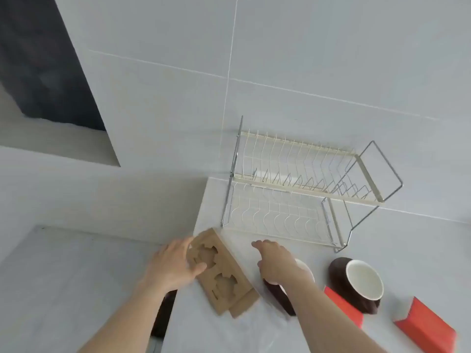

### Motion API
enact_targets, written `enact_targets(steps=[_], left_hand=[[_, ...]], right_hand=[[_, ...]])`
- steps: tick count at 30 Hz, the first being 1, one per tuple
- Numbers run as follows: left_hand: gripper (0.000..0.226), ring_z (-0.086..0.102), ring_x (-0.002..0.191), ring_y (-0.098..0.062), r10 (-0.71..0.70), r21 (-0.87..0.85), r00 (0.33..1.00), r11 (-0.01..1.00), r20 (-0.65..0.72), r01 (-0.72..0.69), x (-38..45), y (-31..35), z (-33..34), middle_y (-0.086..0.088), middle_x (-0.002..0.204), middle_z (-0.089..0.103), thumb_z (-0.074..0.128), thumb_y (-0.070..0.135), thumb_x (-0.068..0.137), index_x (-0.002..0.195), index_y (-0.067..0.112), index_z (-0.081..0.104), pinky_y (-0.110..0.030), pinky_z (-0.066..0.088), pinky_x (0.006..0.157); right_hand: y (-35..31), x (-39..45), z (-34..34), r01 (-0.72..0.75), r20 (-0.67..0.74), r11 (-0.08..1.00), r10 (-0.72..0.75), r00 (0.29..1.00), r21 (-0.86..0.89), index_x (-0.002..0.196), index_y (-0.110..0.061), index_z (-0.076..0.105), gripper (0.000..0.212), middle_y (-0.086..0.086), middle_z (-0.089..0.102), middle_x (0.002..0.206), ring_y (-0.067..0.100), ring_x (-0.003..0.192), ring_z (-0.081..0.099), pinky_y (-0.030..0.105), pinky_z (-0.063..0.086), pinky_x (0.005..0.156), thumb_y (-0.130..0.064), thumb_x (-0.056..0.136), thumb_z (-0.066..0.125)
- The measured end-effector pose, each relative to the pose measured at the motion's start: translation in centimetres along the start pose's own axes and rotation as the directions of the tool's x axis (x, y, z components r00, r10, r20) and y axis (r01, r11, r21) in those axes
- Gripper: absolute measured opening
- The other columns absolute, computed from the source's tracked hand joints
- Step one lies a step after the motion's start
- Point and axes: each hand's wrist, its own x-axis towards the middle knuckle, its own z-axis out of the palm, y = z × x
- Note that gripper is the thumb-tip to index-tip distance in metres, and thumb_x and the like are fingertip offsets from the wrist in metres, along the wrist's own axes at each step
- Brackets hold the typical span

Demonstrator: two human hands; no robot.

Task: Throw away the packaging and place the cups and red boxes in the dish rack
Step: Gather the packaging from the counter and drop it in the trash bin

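Left hand (175,266) pinches cardboard cup holder (221,272), right hand (276,262) spread loose over nearer brown cup (288,289) just beneath it; risk: lifting the cardboard clips that cup, tipping it toward red boxes (424,324).

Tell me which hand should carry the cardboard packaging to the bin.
Left. The left hand already has its fingers on the cardboard insert, thumb in a cutout. The right hand is beside it, above a brown cup, holding nothing.
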Motion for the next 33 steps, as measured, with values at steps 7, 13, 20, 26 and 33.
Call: enact_targets(steps=[7, 13, 20, 26, 33], left_hand=[[0.101, 0.036, 0.142, -0.024, -0.176, -0.102, 0.968, 0.975, 0.178, 0.196, -0.5, -4.4, 4.9, 0.0, 0.158, 0.033, 0.057, 0.068, 0.081, 0.158, 0.025, 0.008, -0.04, 0.04, 0.108], [0.106, 0.039, 0.143, -0.023, -0.286, -0.179, 0.92, 0.923, 0.268, 0.34, -0.3, -5.0, 7.9, -0.002, 0.16, 0.033, 0.055, 0.073, 0.08, 0.157, 0.012, 0.014, -0.039, 0.043, 0.107], [0.063, 0.059, 0.113, -0.014, -0.252, -0.323, 0.959, 0.903, 0.131, 0.281, -0.2, -4.3, 7.9, 0.009, 0.129, 0.059, 0.068, 0.047, 0.086, 0.141, 0.029, 0.042, -0.03, 0.047, 0.082], [0.057, 0.062, 0.098, -0.002, -0.25, -0.51, 0.968, 0.832, 0.004, 0.217, -0.4, -4.0, 7.2, 0.021, 0.106, 0.064, 0.07, 0.035, 0.088, 0.139, 0.037, 0.046, -0.025, 0.047, 0.077], [0.105, 0.064, 0.085, -0.007, -0.228, -0.545, 0.972, 0.809, 0.055, 0.221, -0.4, -3.1, 5.9, 0.032, 0.092, 0.056, 0.085, 0.038, 0.069, 0.148, 0.042, 0.016, -0.027, 0.054, 0.068]], right_hand=[[-2.4, 2.3, 4.2, -0.066, 0.085, 0.997, 0.062, 0.994, 0.042, 0.15, -0.027, 0.025, 0.07, 0.007, 0.051, 0.13, 0.031, 0.119, 0.052, 0.039, 0.048, 0.086, -0.021, 0.088, 0.058], [-4.4, 2.6, 7.2, -0.13, 0.084, 0.982, 0.12, 0.989, 0.135, 0.152, -0.025, 0.017, 0.078, 0.008, 0.049, 0.13, 0.034, 0.118, 0.054, 0.043, 0.05, 0.088, -0.026, 0.088, 0.061], [-5.7, 2.9, 8.9, -0.198, 0.058, 0.931, 0.189, 0.98, 0.306, 0.145, -0.025, 0.03, 0.086, 0.003, 0.049, 0.128, 0.029, 0.119, 0.052, 0.04, 0.048, 0.092, -0.044, 0.076, 0.076], [-7.2, 3.2, 9.6, -0.174, 0.042, 0.89, 0.173, 0.984, 0.421, 0.145, -0.03, 0.035, 0.08, 0.001, 0.045, 0.12, 0.027, 0.11, 0.057, 0.035, 0.046, 0.086, -0.053, 0.077, 0.07], [-10.0, 3.8, 10.8, -0.077, 0.061, 0.778, 0.05, 0.997, 0.624, 0.143, -0.037, 0.042, 0.049, 0.001, 0.046, 0.119, 0.023, 0.115, 0.053, 0.038, 0.043, 0.101, -0.029, 0.095, 0.037]])
